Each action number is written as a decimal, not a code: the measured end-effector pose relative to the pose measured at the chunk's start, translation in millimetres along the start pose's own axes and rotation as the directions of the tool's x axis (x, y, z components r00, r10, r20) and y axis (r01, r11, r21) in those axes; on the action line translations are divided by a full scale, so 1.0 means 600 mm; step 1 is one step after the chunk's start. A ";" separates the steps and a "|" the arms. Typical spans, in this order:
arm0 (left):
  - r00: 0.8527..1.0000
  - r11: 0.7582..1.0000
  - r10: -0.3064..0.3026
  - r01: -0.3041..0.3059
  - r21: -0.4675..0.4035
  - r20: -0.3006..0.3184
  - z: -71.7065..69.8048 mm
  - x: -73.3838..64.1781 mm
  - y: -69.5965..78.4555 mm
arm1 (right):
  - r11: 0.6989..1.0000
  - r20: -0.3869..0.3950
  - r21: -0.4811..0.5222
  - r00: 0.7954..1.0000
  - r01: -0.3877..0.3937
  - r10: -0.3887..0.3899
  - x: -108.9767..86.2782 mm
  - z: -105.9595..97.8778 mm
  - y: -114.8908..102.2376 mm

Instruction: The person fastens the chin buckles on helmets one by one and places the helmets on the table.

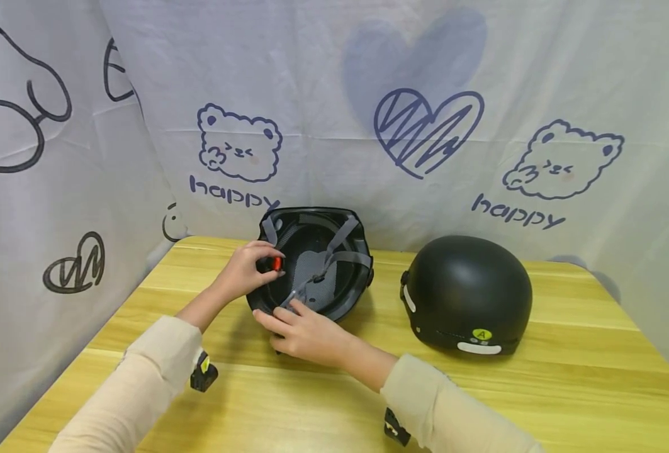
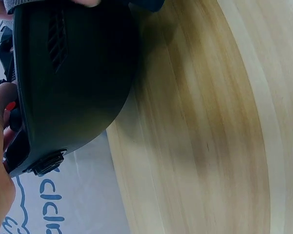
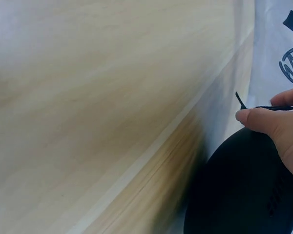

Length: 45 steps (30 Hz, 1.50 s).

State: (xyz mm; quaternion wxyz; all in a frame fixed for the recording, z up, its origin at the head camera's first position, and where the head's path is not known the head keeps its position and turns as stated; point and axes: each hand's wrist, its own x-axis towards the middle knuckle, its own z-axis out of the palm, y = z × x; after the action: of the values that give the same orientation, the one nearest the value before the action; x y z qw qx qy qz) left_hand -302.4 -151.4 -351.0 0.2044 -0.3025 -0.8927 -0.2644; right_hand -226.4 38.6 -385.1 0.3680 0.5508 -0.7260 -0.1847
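A black helmet (image 1: 362,296) lies tipped on the table, its hollow inside with grey padding and grey straps (image 1: 342,236) facing up and toward me. My left hand (image 1: 243,270) pinches a black buckle with a red part (image 1: 277,263) between thumb and fingers, over the left side of the opening. In the left wrist view the helmet shell (image 2: 78,83) hides much of the buckle. At the near rim, my right hand (image 1: 311,336) grips the helmet edge. The right wrist view has that thumb (image 3: 259,119) against the rim, by a thin black strip (image 3: 240,100).
A second black helmet (image 1: 470,289), dome up, stands to the right with a yellow "A" sticker (image 1: 482,334) and white patches. Both are on a wood-grain table (image 1: 583,377). White printed curtains (image 1: 323,75) hang behind and to the left.
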 end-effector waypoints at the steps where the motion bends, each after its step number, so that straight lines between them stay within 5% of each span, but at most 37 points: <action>1: 1.000 1.000 0.001 -0.001 -0.001 0.002 0.000 0.000 0.000 | 1.000 0.001 -0.023 1.000 0.010 -0.009 -0.001 0.001 -0.001; 8: 1.000 1.000 0.005 -0.005 -0.003 0.005 -0.001 0.001 0.001 | 0.987 -0.023 -0.156 0.998 0.047 -0.051 -0.005 0.011 -0.003; 13: 1.000 1.000 0.007 -0.007 0.004 0.002 -0.001 0.002 0.002 | 0.985 -0.056 -0.165 0.997 0.047 -0.057 -0.009 0.015 0.001; 23: 1.000 1.000 0.001 -0.001 0.006 0.008 -0.001 0.007 0.007 | 0.998 -0.160 0.043 0.986 -0.047 0.054 -0.011 0.012 0.009; 28: 1.000 1.000 -0.017 0.018 -0.005 0.024 -0.003 0.010 0.009 | 0.960 -0.273 0.259 0.945 -0.107 0.179 -0.008 0.001 0.013; 32: 1.000 1.000 -0.010 0.010 0.008 0.019 -0.004 0.014 0.011 | 0.881 -0.324 0.444 0.887 -0.164 0.328 -0.004 -0.016 0.016; 35: 1.000 1.000 0.004 -0.005 0.023 0.008 -0.006 0.017 0.013 | 0.791 -0.289 0.572 0.849 -0.218 0.443 0.000 -0.029 0.021; 40: 1.000 0.999 0.023 -0.023 0.036 0.001 -0.007 0.019 0.016 | 0.552 -0.147 0.772 0.757 -0.315 0.637 0.003 -0.043 0.034; 45: 0.999 0.998 0.042 -0.042 0.040 -0.007 -0.006 0.019 0.015 | 0.306 0.039 0.858 0.648 -0.412 0.761 -0.003 -0.045 0.053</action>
State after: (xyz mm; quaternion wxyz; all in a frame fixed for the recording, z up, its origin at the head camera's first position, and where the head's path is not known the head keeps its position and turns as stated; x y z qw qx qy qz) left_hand -304.4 -142.6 -338.8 0.2196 -0.3159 -0.8903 -0.2435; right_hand -227.5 54.3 -346.3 0.2461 0.3642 -0.7893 0.4288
